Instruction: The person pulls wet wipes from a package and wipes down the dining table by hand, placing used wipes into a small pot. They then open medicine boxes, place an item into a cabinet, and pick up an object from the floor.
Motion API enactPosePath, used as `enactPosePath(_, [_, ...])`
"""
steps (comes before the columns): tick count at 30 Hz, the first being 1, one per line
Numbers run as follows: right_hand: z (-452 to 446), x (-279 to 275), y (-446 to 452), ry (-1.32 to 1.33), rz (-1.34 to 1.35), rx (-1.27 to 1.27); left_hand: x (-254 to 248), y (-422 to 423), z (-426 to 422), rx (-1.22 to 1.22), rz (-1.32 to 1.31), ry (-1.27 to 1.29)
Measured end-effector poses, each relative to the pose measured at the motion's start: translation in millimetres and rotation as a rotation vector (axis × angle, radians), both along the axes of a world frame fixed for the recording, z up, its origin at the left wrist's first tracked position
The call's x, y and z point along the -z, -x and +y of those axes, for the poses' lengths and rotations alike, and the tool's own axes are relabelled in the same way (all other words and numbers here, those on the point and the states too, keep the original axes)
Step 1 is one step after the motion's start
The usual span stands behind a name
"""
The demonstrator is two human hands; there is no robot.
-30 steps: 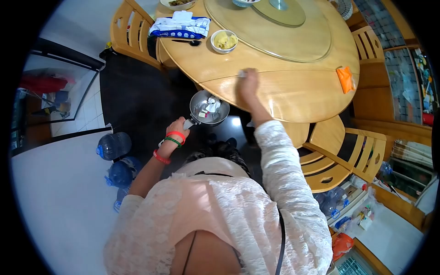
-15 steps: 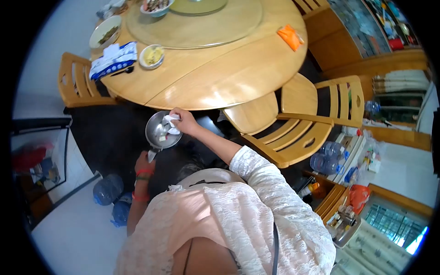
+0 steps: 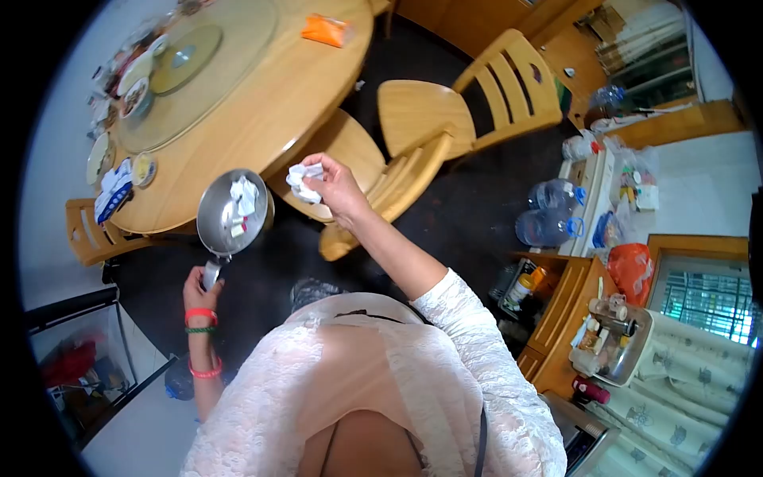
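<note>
My left hand [image 3: 202, 291] is wrapped round the handle of a metal saucepan [image 3: 208, 208], which hangs over the floor beside the table. Inside the pan lie a crumpled white tissue [image 3: 245, 195] and a small pale piece with a bit of red [image 3: 238, 228]. To the right of the pan, my right hand [image 3: 340, 191] pinches a crumpled white paper tissue [image 3: 304, 180] between thumb and fingers. That hand is apart from the pan, in front of a wooden chair seat.
A round wooden table [image 3: 262, 111] bears bowls, an orange packet [image 3: 326, 30] and a blue-white pack [image 3: 114, 191]. Wooden chairs [image 3: 429, 111] stand at its right side. Large water bottles [image 3: 548, 226] and a cabinet with an open drawer [image 3: 520, 290] are at the right.
My view has swung to the right, so the table sits further left. My right hand has moved away from the pan with a tissue, and a tissue now shows plainly inside the pan.
</note>
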State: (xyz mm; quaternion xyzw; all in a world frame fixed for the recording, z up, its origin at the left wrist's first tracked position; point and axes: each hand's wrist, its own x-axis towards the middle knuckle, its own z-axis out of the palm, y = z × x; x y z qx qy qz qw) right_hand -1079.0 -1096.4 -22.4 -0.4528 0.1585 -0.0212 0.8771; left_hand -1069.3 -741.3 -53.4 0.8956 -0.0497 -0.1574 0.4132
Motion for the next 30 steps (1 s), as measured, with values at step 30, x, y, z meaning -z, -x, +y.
enactPosePath(30, [-713.3,-29.4,-32.0,-0.003,0.066,-0.203,-29.3,26.4,-766.2,-0.133,-0.007,-0.12])
